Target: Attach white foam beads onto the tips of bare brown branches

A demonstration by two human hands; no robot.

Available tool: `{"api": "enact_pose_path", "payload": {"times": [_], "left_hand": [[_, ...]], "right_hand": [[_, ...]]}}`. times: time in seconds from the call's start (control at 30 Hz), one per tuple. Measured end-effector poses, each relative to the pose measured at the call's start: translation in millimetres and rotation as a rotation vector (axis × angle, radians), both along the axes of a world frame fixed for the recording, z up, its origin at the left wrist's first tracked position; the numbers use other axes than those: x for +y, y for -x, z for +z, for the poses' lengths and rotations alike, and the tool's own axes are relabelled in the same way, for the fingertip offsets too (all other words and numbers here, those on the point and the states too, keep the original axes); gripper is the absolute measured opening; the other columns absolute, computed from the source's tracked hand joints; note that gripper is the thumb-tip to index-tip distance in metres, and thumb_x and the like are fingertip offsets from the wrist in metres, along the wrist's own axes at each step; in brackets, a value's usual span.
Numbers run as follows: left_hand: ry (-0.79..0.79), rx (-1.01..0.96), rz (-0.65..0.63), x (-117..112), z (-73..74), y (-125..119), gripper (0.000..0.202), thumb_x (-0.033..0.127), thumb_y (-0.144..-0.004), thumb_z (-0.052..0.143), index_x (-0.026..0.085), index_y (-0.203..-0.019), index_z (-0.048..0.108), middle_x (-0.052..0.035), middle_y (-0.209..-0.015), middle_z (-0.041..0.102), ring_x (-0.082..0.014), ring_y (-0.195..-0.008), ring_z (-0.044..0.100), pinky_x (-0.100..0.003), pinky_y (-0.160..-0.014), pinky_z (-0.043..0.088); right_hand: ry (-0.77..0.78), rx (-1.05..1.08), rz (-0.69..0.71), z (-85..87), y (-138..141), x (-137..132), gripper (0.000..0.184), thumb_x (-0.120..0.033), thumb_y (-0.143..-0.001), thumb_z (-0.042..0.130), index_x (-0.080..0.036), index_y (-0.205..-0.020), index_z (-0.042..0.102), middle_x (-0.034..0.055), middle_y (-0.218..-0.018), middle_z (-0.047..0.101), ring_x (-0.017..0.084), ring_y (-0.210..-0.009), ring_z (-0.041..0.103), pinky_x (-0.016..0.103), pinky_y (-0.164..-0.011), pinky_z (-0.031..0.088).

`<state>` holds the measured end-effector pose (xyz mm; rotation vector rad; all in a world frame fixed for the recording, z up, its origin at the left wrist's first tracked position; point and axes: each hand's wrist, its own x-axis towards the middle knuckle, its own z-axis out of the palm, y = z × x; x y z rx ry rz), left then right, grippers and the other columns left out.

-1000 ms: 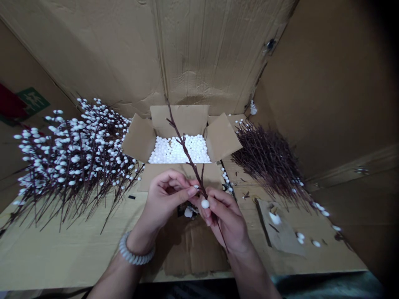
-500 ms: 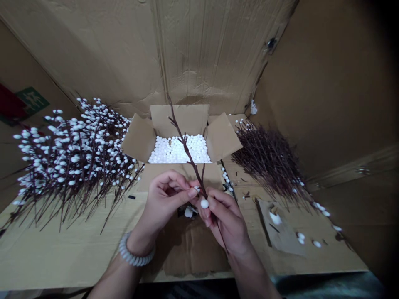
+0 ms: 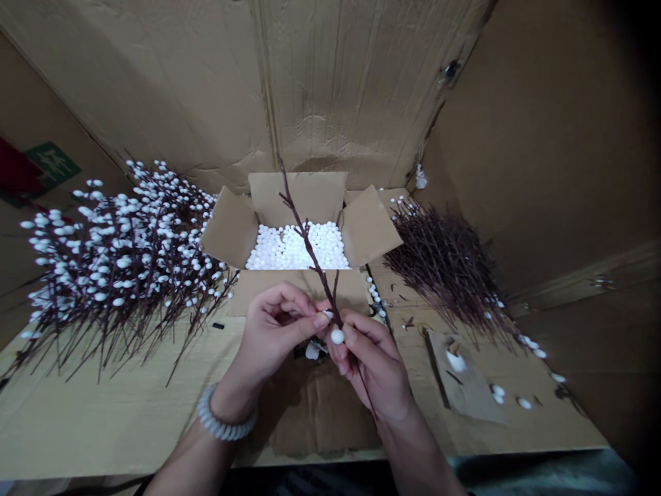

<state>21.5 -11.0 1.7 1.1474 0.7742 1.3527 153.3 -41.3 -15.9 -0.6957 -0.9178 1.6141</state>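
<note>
Thin dark-brown branching twig [image 3: 316, 269] is btwn both hands, above table & in front of box, top leaning L. R hand [image 3: 381, 362] curls closed round lower stem; smooth white round bead [image 3: 337, 336] sits by R thumb. L hand [image 3: 273, 331] has thumb + index pinched on small white piece [image 3: 328, 314] at stem, mostly hidden. Beyond: open brown cardboard box [image 3: 372, 224] w/ loose white beads [image 3: 297, 248]. L side: white-tipped brown twigs [image 3: 124, 262]; R side: dark-brown twig bundle [image 3: 441, 265]; both on tan flat-topped table [image 3: 103, 427].

Seemingly a craft workshop, by its cardboard walls [image 3: 196, 83], heaped twigs [image 3: 438, 265] and box [image 3: 298, 198] of white balls [image 3: 297, 249]
</note>
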Motion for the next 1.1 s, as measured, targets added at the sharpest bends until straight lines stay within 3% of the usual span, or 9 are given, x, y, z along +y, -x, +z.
{"api": "enact_pose_path", "payload": {"times": [0.53,0.67,0.8,0.97,1.1], "left_hand": [[-0.028,0.027,0.016,-0.9,1.6,-0.4,0.019,0.021,-0.067,0.08,0.018,-0.065,0.062,0.0017,-0.056,0.068,-0.0099,-0.049,0.063,-0.017,-0.049,0.052],[-0.06,0.031,0.032,-1.8,4.8,-1.0,0.021,0.02,-0.066,0.081,0.018,-0.065,0.06,0.0011,-0.059,0.07,-0.0106,-0.049,0.065,-0.017,-0.047,0.053],[-0.057,0.01,0.043,-2.8,8.1,-1.0,0.021,0.016,-0.066,0.08,0.019,-0.068,0.059,-0.0002,-0.068,0.074,-0.0132,-0.056,0.07,-0.019,-0.052,0.057],[-0.078,0.006,0.053,-3.5,12.6,-1.6,0.029,0.012,-0.062,0.083,0.019,-0.072,0.056,0.0005,-0.068,0.076,-0.0153,-0.059,0.072,-0.019,-0.054,0.059],[-0.078,0.005,0.02,-4.1,14.4,-1.9,0.028,0.012,-0.063,0.082,0.019,-0.071,0.056,-0.0005,-0.069,0.076,-0.0159,-0.06,0.073,-0.019,-0.056,0.06]], "right_hand": [[-0.025,-0.048,-0.018,1.1,-0.1,1.1,0.038,-0.048,-0.082,0.06,-0.019,-0.058,0.052,-0.0037,-0.051,0.047,0.008,-0.044,0.038,0.021,-0.04,0.026],[-0.158,-0.171,-0.05,0.1,-1.6,0.6,0.037,-0.045,-0.087,0.054,-0.019,-0.06,0.053,-0.0031,-0.052,0.048,0.009,-0.045,0.039,0.022,-0.041,0.027],[-0.287,-0.344,-0.179,-0.2,-2.4,1.1,0.033,-0.039,-0.088,0.053,-0.02,-0.062,0.055,-0.0026,-0.055,0.05,0.01,-0.049,0.042,0.023,-0.044,0.029],[-0.302,-0.314,-0.384,2.8,-2.2,4.5,0.011,-0.036,-0.085,0.059,-0.027,-0.09,0.063,-0.0004,-0.079,0.062,0.014,-0.068,0.056,0.024,-0.058,0.043],[-0.386,-0.429,-0.368,5.6,-4.0,7.3,0.016,-0.032,-0.085,0.06,-0.029,-0.1,0.066,0.0021,-0.091,0.062,0.017,-0.081,0.057,0.028,-0.07,0.045]]}}
